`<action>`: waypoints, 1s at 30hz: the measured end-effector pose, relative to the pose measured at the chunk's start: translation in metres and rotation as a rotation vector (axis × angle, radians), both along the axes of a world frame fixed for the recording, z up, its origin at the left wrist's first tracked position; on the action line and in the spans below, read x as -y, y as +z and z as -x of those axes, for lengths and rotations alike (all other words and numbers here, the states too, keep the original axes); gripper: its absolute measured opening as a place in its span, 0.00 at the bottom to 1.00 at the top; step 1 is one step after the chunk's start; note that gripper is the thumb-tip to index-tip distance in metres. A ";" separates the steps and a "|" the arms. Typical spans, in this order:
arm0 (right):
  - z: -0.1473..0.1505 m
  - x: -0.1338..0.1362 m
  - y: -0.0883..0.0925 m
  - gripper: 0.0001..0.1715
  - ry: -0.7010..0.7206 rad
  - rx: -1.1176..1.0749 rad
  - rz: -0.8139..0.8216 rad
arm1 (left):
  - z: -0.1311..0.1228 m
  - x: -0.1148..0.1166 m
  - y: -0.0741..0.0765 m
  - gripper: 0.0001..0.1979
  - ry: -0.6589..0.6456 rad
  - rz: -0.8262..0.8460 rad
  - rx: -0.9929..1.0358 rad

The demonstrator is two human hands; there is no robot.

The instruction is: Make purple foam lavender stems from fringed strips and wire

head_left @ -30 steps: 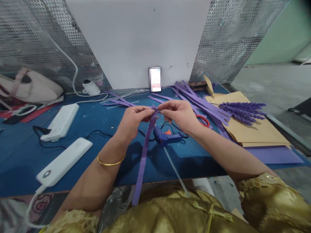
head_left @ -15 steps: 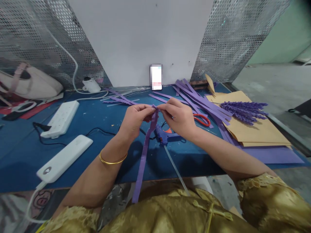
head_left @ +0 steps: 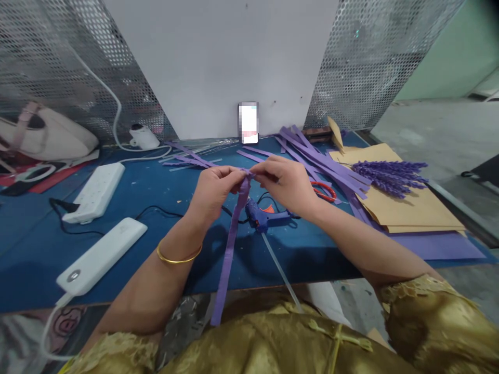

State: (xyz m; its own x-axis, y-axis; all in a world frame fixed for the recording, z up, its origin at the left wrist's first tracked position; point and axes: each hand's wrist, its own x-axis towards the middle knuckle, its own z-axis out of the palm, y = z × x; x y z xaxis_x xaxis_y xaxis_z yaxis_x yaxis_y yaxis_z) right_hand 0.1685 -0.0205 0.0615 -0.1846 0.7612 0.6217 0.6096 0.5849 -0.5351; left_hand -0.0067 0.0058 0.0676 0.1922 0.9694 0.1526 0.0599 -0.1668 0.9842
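Observation:
Between my two hands is a purple paper strip [head_left: 231, 244], its upper end bunched at my fingertips and its long tail hanging past the table edge. My left hand [head_left: 214, 189] pinches it from the left between thumb and fingers. From the right, my right hand [head_left: 286, 182] grips the same top end, fingertips almost meeting the left ones. Just below lies a blue glue gun [head_left: 268, 217] with an orange trigger, a clear glue stick [head_left: 280, 270] sticking out of it toward me. The fingers partly hide the strip's top.
Purple strips [head_left: 319, 156] and red-handled scissors [head_left: 323, 191] lie to the right, near a purple lavender-like bunch [head_left: 390, 176] on brown paper [head_left: 421, 215]. A phone [head_left: 248, 123] leans on the board. Left are a power strip [head_left: 95, 192], a white device [head_left: 103, 254] and a bag [head_left: 58, 127].
Both hands stay pinched on the strip's top end, with small finger shifts. The whole view has slid slightly; the strip's tail hangs much as before.

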 end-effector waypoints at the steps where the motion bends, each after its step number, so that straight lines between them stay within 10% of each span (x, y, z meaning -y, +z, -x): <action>1: 0.000 0.000 0.002 0.09 0.025 -0.086 0.090 | -0.001 0.001 0.002 0.08 0.010 -0.027 -0.025; 13: -0.006 -0.008 0.011 0.06 0.180 -0.504 0.639 | 0.000 0.006 0.001 0.09 -0.032 -0.327 -0.314; 30: -0.003 -0.012 0.010 0.04 0.144 -0.570 0.700 | 0.001 0.001 -0.004 0.09 -0.006 -0.411 -0.423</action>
State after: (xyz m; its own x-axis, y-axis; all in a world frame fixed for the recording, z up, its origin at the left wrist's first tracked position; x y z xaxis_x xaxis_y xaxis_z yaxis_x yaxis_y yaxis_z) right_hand 0.1712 -0.0081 0.0711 -0.1132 0.9922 0.0527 0.0908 0.0632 -0.9939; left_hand -0.0079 0.0043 0.0641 0.3236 0.8456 0.4244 0.4314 -0.5311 0.7292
